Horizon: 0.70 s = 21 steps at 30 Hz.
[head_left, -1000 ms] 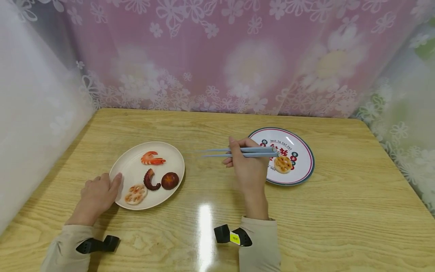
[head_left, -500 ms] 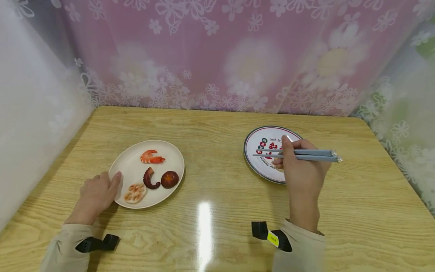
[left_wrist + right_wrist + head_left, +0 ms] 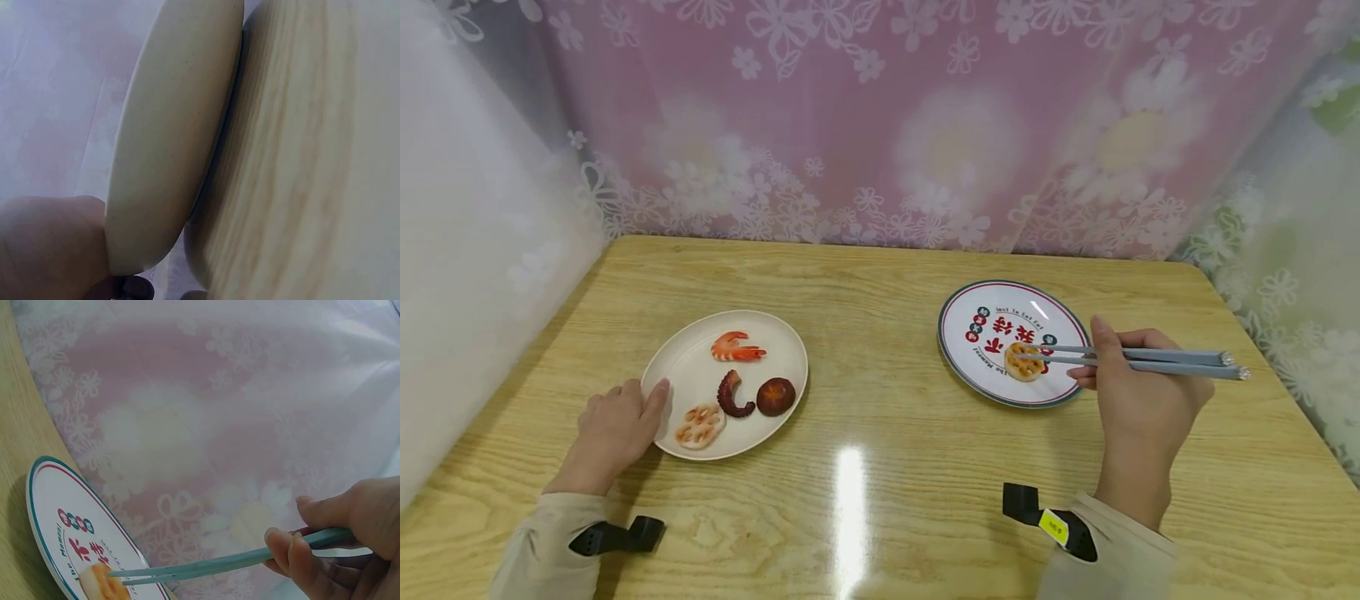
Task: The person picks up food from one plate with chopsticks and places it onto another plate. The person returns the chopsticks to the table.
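My right hand (image 3: 1138, 408) holds a pair of light blue chopsticks (image 3: 1165, 360) at the right. Their tips lie over a browned lotus root slice (image 3: 1019, 372) on the white printed plate (image 3: 962, 367); whether they touch it is unclear. In the right wrist view, the chopsticks (image 3: 219, 562) point at the slice (image 3: 100, 584) with a narrow gap between the tips. At the left, my left hand (image 3: 617, 425) grips the rim of a cream plate (image 3: 688, 342), thumb over its edge. That plate carries a shrimp (image 3: 737, 347), an octopus tentacle (image 3: 730, 396), a mushroom cap (image 3: 776, 397) and another lotus root slice (image 3: 700, 427).
Both plates stand on a wooden table (image 3: 865, 350), with bare wood between them. A pink floral curtain (image 3: 865, 125) hangs behind the back edge, and pale curtains flank both sides. A glare streak (image 3: 850, 517) crosses the front.
My right hand has moved rightward with the chopsticks, from left of the white plate to its right side, bringing the tips over the lotus root slice. The left hand stays on the cream plate.
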{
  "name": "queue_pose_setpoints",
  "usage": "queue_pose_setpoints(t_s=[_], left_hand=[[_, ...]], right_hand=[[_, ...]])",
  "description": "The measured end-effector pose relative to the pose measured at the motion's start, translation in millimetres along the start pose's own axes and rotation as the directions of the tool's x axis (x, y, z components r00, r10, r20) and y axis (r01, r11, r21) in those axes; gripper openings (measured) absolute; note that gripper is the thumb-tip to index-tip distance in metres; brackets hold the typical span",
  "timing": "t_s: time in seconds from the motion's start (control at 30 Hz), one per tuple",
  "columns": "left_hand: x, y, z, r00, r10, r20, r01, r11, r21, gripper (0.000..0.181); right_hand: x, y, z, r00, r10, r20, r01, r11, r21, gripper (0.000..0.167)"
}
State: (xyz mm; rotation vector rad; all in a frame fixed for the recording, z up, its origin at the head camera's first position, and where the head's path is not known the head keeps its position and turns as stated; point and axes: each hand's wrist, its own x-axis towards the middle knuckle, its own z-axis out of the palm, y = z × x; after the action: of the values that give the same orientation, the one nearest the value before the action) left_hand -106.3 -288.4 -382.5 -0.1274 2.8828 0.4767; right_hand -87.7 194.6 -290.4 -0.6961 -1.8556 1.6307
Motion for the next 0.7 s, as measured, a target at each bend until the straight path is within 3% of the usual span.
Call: queue_pose_setpoints(t_s=[0.23, 0.7], left_hand=[[0.3, 0.7, -0.6, 1.000, -0.015, 0.013, 0.015, 1.000, 0.000, 0.074], [0.4, 1.0, -0.3, 1.000, -0.010, 0.007, 0.009, 1.000, 0.002, 0.073]], right_hand=[[2.7, -2.1, -5.7, 0.995, 0.096, -0.024, -0.095, 0.995, 0.016, 0.026], [7.1, 0.6, -7.4, 0.993, 0.115, 0.007, -0.114, 0.991, -0.070, 0.028]])
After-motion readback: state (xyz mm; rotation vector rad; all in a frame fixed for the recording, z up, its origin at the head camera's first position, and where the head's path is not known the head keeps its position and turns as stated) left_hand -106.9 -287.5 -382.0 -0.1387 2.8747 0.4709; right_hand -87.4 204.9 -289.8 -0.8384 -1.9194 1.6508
